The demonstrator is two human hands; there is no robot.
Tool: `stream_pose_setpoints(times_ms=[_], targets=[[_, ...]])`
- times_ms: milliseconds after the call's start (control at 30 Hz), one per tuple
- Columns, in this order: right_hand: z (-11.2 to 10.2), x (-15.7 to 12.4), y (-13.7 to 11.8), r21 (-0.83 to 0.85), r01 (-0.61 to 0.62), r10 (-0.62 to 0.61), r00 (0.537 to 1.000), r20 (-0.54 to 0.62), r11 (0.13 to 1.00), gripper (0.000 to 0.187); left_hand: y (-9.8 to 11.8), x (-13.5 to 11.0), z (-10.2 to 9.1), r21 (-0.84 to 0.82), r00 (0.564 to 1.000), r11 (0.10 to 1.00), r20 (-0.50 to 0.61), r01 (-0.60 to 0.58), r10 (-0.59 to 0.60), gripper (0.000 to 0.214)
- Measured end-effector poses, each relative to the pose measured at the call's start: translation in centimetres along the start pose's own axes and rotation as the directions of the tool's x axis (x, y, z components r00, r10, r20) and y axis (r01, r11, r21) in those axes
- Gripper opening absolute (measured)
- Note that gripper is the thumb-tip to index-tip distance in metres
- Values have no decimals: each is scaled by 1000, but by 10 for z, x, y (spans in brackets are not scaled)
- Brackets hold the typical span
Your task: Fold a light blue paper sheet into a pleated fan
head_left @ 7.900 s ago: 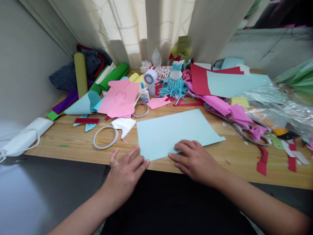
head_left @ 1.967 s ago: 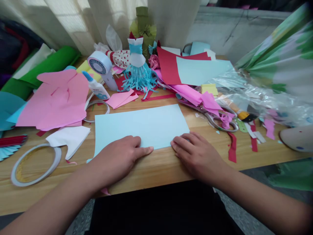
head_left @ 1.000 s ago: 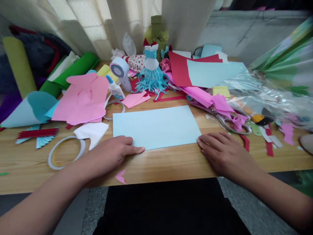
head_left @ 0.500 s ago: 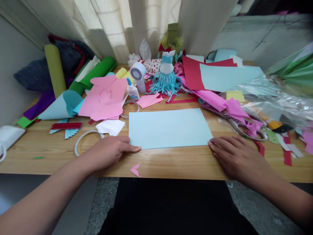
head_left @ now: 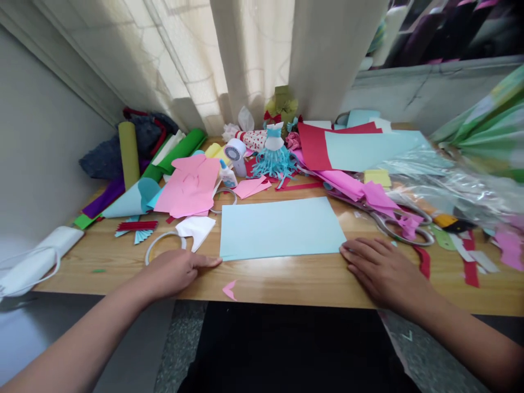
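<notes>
A light blue paper sheet (head_left: pixel 280 228), apparently folded with its crease hard to make out, lies flat on the wooden table. At its lower left corner is my left hand (head_left: pixel 174 273), index finger stretched out with the tip at the corner. The hand's other fingers are partly hidden. My right hand (head_left: pixel 380 267) rests palm down, fingers flat and fingertips touching the lower right corner. Neither hand grips anything. Just behind my left hand lie a tape roll (head_left: pixel 159 240) and a white paper piece (head_left: pixel 198 229). A small pink scrap (head_left: pixel 230 290) sits near the front edge.
Pink paper sheets (head_left: pixel 188 185), a glue bottle (head_left: pixel 228 176), a small fan (head_left: pixel 236 155) and a blue fringed paper dress (head_left: pixel 273 153) stand or lie behind. Scissors (head_left: pixel 403 226) and a yellow-black cutter (head_left: pixel 448 220) are at right, a white power strip (head_left: pixel 41 262) at left.
The view has tilted upward. My left index finger has drawn back left from the sheet's bottom edge to its corner. My right hand stays at the right corner.
</notes>
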State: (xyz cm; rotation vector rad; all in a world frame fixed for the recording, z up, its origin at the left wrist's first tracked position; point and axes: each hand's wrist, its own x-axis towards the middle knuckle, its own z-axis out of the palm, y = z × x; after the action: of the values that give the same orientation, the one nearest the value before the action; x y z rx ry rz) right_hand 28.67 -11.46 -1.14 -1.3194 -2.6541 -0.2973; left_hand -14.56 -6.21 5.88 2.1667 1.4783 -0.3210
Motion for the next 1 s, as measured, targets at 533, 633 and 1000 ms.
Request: stream_pose_setpoints(times_ms=[533,633,1000], targets=[[-3,38,-41,273,-104,184,941,-284,956,29,62,2,50,-20,706,958,-681,-285,196,17],[3,62,-56,287,-30,84,981,-177,957,28,98,1,74,-95,706,888,-647,-449,287,17],[-5,74,-84,704,-12,340,882,-328,710,15,139,33,74,-937,908,248,-311,-244,-282,42]])
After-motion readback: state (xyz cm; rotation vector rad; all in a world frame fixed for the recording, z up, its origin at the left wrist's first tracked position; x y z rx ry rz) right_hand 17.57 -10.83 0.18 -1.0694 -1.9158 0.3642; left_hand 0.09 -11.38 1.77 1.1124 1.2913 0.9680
